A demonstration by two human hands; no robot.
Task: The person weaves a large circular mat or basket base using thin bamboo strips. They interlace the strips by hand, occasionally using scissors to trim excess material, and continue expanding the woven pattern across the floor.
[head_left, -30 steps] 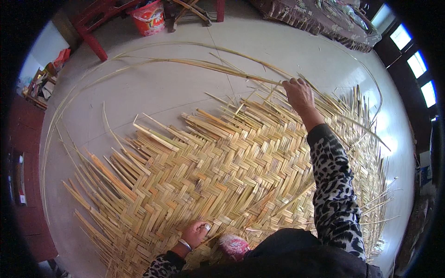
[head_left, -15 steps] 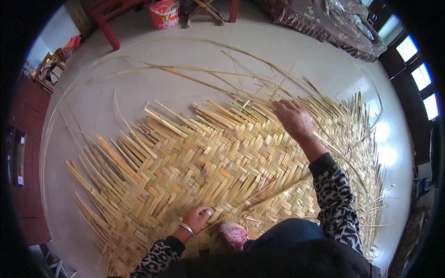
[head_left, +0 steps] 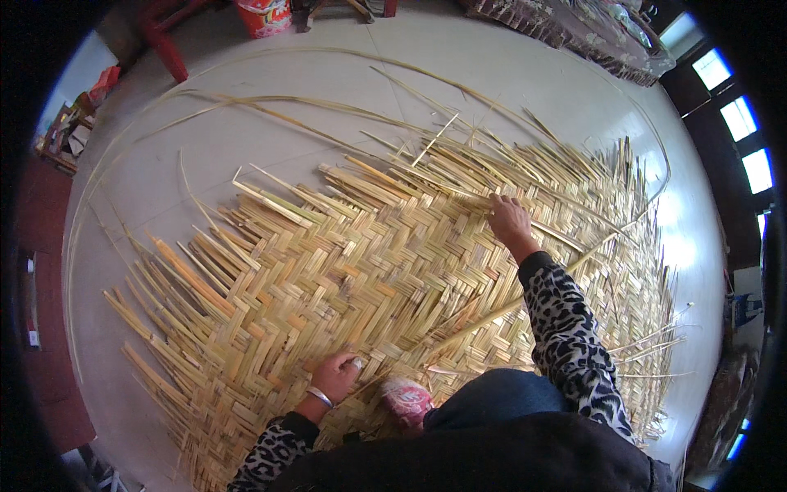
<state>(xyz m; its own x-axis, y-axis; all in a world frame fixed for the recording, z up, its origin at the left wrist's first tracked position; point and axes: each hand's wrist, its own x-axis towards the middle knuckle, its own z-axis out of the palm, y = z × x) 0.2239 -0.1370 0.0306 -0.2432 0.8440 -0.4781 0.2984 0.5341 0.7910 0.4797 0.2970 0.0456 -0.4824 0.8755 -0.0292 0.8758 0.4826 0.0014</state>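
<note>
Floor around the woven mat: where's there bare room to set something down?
Bare floor lies between the red bucket and brown cloth, also at right, between the mat and dark windowed wall. It's crowded beyond the mat's far edge, where long strips spread.

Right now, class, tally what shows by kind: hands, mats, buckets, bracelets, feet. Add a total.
Hands (left hand, right hand): 2
Woven mat: 1
Red bucket: 1
Bracelet: 1
Foot: 1
Total: 6

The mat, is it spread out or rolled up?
Spread out: the mat lies open across the floor, loose ends fanning outward.
</note>
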